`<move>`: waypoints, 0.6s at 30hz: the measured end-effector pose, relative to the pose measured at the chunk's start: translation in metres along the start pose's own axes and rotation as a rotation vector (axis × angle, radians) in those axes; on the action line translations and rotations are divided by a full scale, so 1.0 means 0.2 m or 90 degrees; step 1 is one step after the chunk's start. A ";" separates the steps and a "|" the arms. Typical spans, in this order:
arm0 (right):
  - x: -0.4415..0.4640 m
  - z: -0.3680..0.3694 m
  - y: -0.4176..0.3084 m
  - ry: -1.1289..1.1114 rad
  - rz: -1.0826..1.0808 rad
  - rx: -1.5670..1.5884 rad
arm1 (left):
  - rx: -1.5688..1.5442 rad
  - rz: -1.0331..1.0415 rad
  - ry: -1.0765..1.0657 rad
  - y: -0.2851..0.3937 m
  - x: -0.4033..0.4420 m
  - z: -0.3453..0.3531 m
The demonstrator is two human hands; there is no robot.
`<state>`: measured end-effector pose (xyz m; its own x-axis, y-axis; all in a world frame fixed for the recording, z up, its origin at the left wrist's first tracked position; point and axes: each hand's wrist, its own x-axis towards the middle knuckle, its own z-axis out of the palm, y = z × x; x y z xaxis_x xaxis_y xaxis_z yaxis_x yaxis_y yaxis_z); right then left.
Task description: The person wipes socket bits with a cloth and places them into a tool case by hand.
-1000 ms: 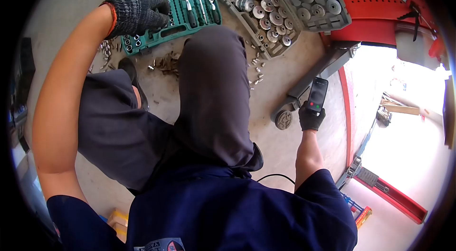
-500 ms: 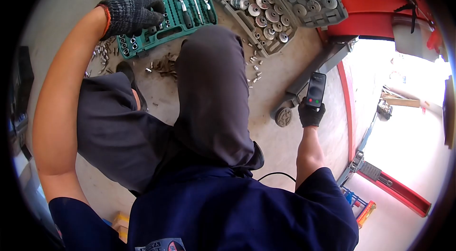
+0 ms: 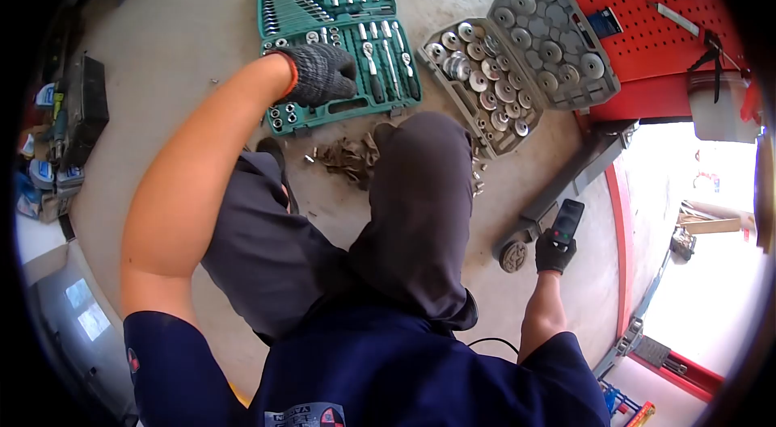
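Observation:
My left hand [image 3: 322, 75], in a dark knitted glove with an orange cuff, is over the lower half of a green socket set case [image 3: 347, 113]. Its fingers are curled inward, and I cannot make out what is between them. Around it in the case lie ratchets [image 3: 371, 67], sockets and a row of wrenches [image 3: 295, 7]. On the right, my right hand [image 3: 555, 254], in a black glove, is closed round a smartphone [image 3: 568, 221], held upright with its screen towards me.
A grey case of metal cup-shaped pieces [image 3: 537, 116] lies open beside the green one. A crumpled brown rag [image 3: 349, 159] is on the floor. A jack-like arm with a round pad [image 3: 514, 256] and a red pegboard [image 3: 647, 3] stand right; a black toolbox [image 3: 85, 112] is left.
The view has shifted, so both cases sit lower and further right. My left hand remains over the green case. The phone's screen looks different and the phone is still in my right hand.

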<state>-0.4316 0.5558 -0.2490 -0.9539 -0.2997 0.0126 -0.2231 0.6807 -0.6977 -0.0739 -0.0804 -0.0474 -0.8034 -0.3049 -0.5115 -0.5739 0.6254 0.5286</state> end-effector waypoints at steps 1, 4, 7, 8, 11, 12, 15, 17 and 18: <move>-0.01 0.01 -0.01 -0.007 0.063 0.124 | 0.004 -0.004 0.004 0.00 -0.01 0.00; -0.05 0.03 -0.09 -0.004 0.096 0.238 | 0.003 -0.012 0.007 0.03 -0.02 -0.01; -0.08 0.04 -0.15 0.044 0.047 0.157 | -0.311 0.084 0.160 0.09 -0.16 -0.06; -0.07 0.03 -0.19 -0.015 0.000 0.004 | -0.359 0.217 0.275 0.12 -0.21 -0.09; -0.11 0.06 -0.17 -0.051 -0.002 0.021 | -0.487 0.452 0.491 0.17 -0.37 -0.18; -0.10 0.08 -0.15 -0.030 0.028 0.192 | -0.488 0.488 0.471 0.13 -0.40 -0.21; -0.04 0.12 -0.13 -0.033 -0.068 -0.030 | -0.369 0.300 0.451 0.10 -0.31 -0.11; 0.03 0.07 0.06 -0.028 0.105 0.249 | -0.151 0.251 0.415 0.09 -0.30 -0.03; 0.03 0.03 0.00 -0.067 0.115 -0.046 | -0.158 0.206 0.307 0.09 -0.29 0.00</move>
<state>-0.4366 0.5503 -0.2535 -0.9543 -0.2342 -0.1858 -0.0677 0.7747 -0.6287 -0.0370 -0.0519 -0.0087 -0.8905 -0.4539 0.0320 -0.2636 0.5718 0.7769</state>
